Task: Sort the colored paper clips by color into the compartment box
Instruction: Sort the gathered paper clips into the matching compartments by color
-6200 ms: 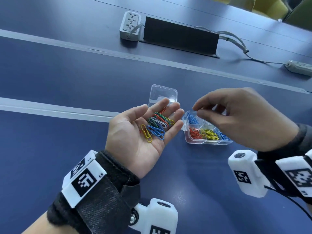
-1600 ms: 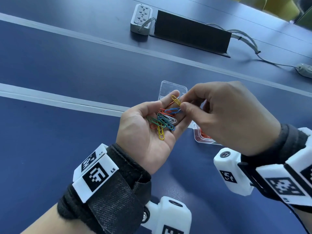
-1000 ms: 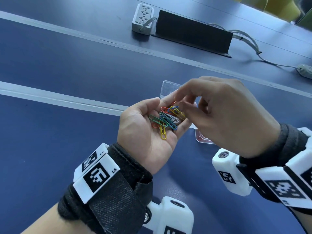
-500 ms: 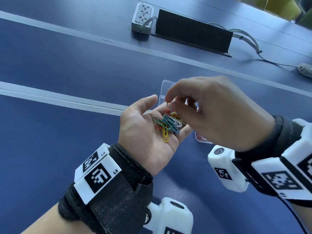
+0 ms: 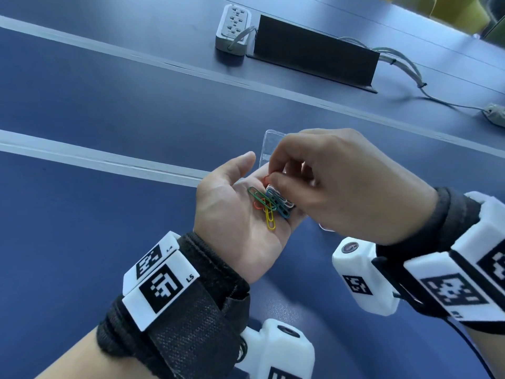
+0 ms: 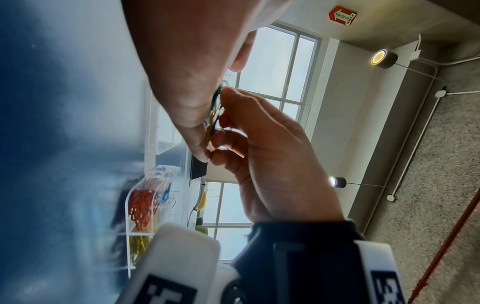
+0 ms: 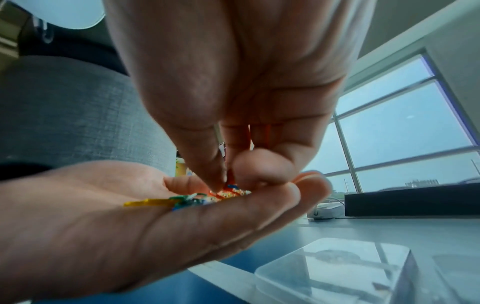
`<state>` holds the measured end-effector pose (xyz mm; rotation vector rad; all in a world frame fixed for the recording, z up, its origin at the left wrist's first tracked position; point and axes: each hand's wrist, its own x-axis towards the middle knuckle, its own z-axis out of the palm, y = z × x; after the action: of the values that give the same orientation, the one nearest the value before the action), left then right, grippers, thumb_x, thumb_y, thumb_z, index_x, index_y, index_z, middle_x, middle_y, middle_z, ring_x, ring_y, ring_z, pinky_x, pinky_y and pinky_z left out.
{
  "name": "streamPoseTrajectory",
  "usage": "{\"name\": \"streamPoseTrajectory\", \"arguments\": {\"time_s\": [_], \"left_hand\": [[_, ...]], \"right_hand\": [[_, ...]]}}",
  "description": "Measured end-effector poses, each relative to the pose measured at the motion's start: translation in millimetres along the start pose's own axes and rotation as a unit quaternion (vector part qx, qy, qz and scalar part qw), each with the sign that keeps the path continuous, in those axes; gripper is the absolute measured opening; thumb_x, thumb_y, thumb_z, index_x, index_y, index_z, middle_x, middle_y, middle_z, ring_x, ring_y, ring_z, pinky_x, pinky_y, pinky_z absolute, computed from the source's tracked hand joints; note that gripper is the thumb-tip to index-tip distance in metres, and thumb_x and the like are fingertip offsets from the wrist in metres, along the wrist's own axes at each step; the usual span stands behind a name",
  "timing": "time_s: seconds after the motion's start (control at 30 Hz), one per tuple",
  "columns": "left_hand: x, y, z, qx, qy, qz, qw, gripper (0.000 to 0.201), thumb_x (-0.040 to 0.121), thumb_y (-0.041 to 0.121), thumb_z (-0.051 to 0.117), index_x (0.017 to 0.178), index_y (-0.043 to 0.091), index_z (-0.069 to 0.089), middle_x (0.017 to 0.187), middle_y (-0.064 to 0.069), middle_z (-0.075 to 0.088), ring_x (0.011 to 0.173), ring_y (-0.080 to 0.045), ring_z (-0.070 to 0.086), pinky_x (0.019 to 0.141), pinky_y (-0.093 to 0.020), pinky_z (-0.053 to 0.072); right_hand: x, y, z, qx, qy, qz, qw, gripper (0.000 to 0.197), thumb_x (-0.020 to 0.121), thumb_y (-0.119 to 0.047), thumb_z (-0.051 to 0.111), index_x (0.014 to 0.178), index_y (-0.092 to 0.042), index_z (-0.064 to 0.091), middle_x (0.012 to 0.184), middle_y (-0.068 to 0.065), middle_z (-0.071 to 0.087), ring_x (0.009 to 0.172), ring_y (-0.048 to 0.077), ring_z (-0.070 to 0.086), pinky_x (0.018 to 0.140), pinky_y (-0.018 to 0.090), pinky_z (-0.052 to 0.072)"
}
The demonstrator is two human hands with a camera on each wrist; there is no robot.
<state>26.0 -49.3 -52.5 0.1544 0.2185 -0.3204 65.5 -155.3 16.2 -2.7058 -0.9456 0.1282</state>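
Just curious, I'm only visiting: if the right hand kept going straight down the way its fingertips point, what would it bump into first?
Almost at once, the loose paper clips heaped on the upturned left hand. The right hand already pinches a red clip at the heap's far edge, so the palm beneath would likely stop it.

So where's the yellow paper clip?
In the head view, the yellow paper clip lies on the left hand, nearest the wrist, under the green clip.

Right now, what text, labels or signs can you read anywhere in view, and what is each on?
"L5": white marker block on the left wrist strap.
"L4": the block behind it, small and only just readable.
"FIRE": red arrow sign on the ceiling; its smaller line is too blurred.
Right wrist blocks: patterns only, no readable text.
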Motion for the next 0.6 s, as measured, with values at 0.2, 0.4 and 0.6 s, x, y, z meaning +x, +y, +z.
{"name": "streamPoseTrajectory", "arguments": {"time_s": [0.2, 0.4, 0.6], "left_hand": [[1.4, 0.7, 2.1, 0.023, 0.011, 0.02, 0.999, 0.045, 0.096, 0.019, 0.029, 0.115, -0.007, 0.059, 0.123, -0.02, 0.064, 0.108, -0.029, 0.065, 0.094, -0.045, 0.051], [1.7, -1.1, 5.8, -0.001, -0.013, 0.036, 0.999, 0.043, 0.092, 0.015, 0.029, 0.075, -0.003, 0.064, 0.072, -0.011, 0.059, 0.06, -0.025, 0.059, 0.061, -0.037, 0.056], [2.1, -2.0, 2.5, 0.039, 0.0, 0.042, 0.998, 0.041, 0.094, 0.019, 0.026, 0.088, -0.004, 0.059, 0.07, -0.014, 0.064, 0.065, -0.031, 0.064, 0.085, -0.048, 0.05]], "right_hand": [[2.0, -0.4, -7.2, 0.207, 0.007, 0.076, 0.975, 0.007, 0.084, -0.024, 0.062, 0.079, -0.021, 0.064, 0.072, -0.002, 0.069, 0.054, 0.009, 0.057, 0.053, 0.03, 0.05], [4.7, 0.2, -13.0, 0.625, -0.06, 0.215, 0.748, 0.015, 0.077, -0.008, 0.046, 0.063, -0.011, 0.049, 0.057, 0.007, 0.057, 0.044, 0.013, 0.043, 0.034, 0.017, 0.036], [5.1, 5.5, -17.7, 0.695, -0.12, 0.208, 0.678, 0.007, 0.063, -0.015, 0.043, 0.068, -0.015, 0.039, 0.053, 0.002, 0.037, 0.043, 0.011, 0.026, 0.037, 0.017, 0.015]]}}
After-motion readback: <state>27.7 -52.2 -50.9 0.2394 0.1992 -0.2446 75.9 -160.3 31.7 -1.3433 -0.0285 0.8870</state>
